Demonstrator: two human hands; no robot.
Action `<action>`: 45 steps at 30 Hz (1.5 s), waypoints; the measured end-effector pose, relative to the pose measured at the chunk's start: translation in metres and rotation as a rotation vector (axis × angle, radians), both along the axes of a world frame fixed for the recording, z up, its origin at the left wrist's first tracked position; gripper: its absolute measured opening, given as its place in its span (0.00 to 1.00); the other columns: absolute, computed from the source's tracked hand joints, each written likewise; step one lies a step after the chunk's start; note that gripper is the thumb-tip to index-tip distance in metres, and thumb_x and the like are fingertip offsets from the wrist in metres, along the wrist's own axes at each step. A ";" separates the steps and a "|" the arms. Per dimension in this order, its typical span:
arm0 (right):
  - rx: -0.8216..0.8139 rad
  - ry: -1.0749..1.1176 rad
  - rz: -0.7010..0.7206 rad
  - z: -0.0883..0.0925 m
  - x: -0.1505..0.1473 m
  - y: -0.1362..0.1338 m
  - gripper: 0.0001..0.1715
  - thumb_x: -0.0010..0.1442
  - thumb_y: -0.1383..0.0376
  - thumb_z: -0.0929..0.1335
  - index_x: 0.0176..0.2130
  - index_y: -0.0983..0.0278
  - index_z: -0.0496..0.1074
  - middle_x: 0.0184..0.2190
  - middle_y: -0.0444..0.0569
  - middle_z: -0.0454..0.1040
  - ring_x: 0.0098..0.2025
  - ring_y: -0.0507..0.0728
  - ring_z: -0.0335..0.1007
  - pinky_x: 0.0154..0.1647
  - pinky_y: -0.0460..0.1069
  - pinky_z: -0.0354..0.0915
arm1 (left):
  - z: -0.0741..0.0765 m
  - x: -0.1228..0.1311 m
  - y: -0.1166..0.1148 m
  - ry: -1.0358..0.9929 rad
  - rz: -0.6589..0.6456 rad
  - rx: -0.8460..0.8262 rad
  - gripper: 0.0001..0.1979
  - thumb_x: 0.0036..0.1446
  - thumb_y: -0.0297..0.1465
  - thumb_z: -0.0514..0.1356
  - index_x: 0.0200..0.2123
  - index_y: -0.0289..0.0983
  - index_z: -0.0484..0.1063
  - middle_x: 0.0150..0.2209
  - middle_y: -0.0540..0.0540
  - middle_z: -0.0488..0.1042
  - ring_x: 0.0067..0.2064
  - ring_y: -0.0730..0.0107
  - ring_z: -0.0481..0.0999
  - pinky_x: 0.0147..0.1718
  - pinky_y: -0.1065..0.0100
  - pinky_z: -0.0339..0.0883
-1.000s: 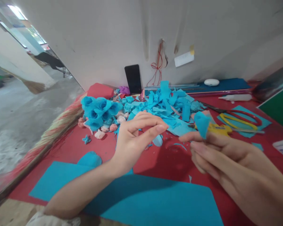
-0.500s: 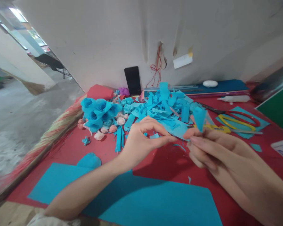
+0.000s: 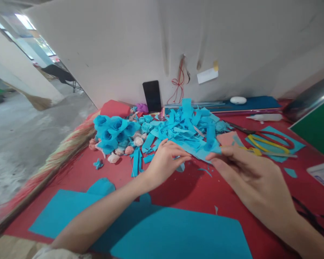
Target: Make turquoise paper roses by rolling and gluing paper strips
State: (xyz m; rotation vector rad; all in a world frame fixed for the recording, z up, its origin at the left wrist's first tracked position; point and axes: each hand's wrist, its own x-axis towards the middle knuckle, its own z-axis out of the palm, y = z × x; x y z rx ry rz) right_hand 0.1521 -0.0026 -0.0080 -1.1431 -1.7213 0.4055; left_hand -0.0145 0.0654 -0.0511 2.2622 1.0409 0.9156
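Note:
My left hand (image 3: pixel 163 160) hovers low over the red table (image 3: pixel 194 189), fingers curled together in a loose pinch; what they hold, if anything, is hidden. A small pale blue scrap (image 3: pixel 181 167) lies just under its fingertips. My right hand (image 3: pixel 243 172) reaches left beside it, thumb and forefinger pinched on a rolled blue paper piece (image 3: pixel 208 145) at the near edge of the pile of blue paper scraps (image 3: pixel 187 124). The two hands' fingertips are a short gap apart.
A bunch of blue paper flowers (image 3: pixel 110 129) with pale paper balls (image 3: pixel 118 151) lies at the left. Red and yellow scissors (image 3: pixel 271 142), a glue bottle (image 3: pixel 264 117) and a green board (image 3: pixel 317 131) are at the right. A black phone (image 3: pixel 152 96) leans on the wall. A large blue sheet (image 3: pixel 167 233) lies near me.
Both hands have dropped toward the table and drawn closer together. The right hand has brought the blue piece down from mid-air to the edge of the scrap pile.

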 end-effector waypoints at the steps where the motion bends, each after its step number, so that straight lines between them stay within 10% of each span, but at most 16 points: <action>1: 0.037 -0.021 -0.004 0.001 -0.001 -0.001 0.06 0.58 0.66 0.63 0.29 0.61 0.67 0.23 0.40 0.72 0.24 0.48 0.67 0.24 0.38 0.62 | 0.000 0.000 0.000 0.002 0.011 0.004 0.04 0.50 0.30 0.63 0.24 0.39 0.77 0.26 0.50 0.77 0.33 0.67 0.73 0.52 0.51 0.54; 9: 0.242 -0.170 -0.013 -0.002 -0.002 -0.003 0.05 0.60 0.70 0.61 0.36 0.60 0.65 0.24 0.42 0.69 0.24 0.49 0.66 0.29 0.42 0.64 | 0.004 0.000 0.001 0.005 0.061 -0.002 0.10 0.46 0.35 0.65 0.17 0.38 0.74 0.21 0.51 0.75 0.30 0.67 0.72 0.54 0.47 0.52; 14: 0.271 -0.217 -0.026 -0.003 0.001 -0.003 0.07 0.61 0.71 0.61 0.37 0.60 0.65 0.27 0.42 0.70 0.12 0.45 0.44 0.15 0.45 0.54 | 0.000 -0.001 0.002 0.028 0.028 -0.040 0.18 0.52 0.36 0.60 0.14 0.37 0.71 0.17 0.51 0.72 0.27 0.70 0.72 0.54 0.49 0.55; 19: 0.256 -0.163 -0.014 -0.004 0.001 -0.003 0.07 0.61 0.70 0.60 0.36 0.59 0.65 0.25 0.41 0.67 0.22 0.48 0.63 0.25 0.41 0.62 | 0.002 -0.001 0.001 -0.041 0.015 -0.057 0.05 0.50 0.31 0.62 0.25 0.38 0.75 0.25 0.51 0.77 0.32 0.68 0.74 0.56 0.48 0.52; 23: 0.213 -0.093 0.025 -0.009 -0.002 -0.002 0.08 0.62 0.71 0.59 0.38 0.57 0.63 0.27 0.39 0.69 0.28 0.47 0.68 0.33 0.38 0.64 | 0.018 -0.002 -0.010 -0.172 -0.011 -0.043 0.13 0.59 0.31 0.52 0.25 0.37 0.73 0.19 0.52 0.73 0.26 0.74 0.73 0.49 0.60 0.64; 26: 0.180 -0.074 0.063 -0.013 -0.004 -0.002 0.08 0.64 0.70 0.59 0.38 0.57 0.63 0.28 0.37 0.70 0.28 0.46 0.68 0.32 0.37 0.65 | 0.033 -0.003 -0.022 -0.284 -0.024 -0.023 0.11 0.60 0.29 0.52 0.44 0.37 0.69 0.38 0.44 0.76 0.37 0.71 0.75 0.37 0.69 0.70; 31: 0.171 -0.089 0.077 -0.016 -0.012 -0.003 0.07 0.62 0.70 0.60 0.36 0.58 0.63 0.28 0.38 0.71 0.30 0.48 0.70 0.32 0.37 0.66 | 0.048 -0.003 -0.039 -0.453 -0.140 -0.035 0.09 0.43 0.27 0.67 0.32 0.35 0.75 0.37 0.42 0.75 0.40 0.65 0.74 0.43 0.65 0.70; 45: 0.125 -0.088 0.146 -0.013 -0.016 -0.010 0.10 0.62 0.72 0.57 0.31 0.59 0.59 0.22 0.37 0.65 0.22 0.46 0.66 0.24 0.36 0.64 | 0.051 -0.005 -0.046 -0.494 -0.119 0.021 0.05 0.47 0.24 0.65 0.22 0.37 0.72 0.29 0.47 0.75 0.31 0.70 0.73 0.45 0.58 0.65</action>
